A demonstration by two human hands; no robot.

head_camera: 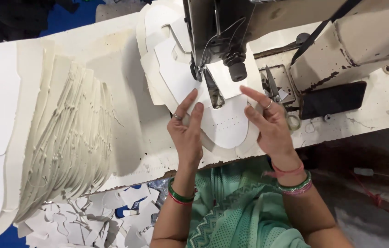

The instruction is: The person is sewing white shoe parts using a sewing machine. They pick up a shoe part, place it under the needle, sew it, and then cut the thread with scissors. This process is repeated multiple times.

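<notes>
Now left hand [186,133] fingers pressing flat, together, on white cut piece [226,126]; right hand [268,123] fingers spreading, pinning its right edge under sewing machine [231,41] needle; fingertips sitting near needle, risking prick; far-left stack of pieces [66,133] leaning

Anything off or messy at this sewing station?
Yes: white offcuts litter the floor below the table edge, and the machine arm has chipped paint. Both hands, left and right, press the white piece flat.

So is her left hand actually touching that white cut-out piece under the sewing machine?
Touching. The head view shows the left hand with its fingers lying flat on the white cut-out piece, no gap visible.
</notes>
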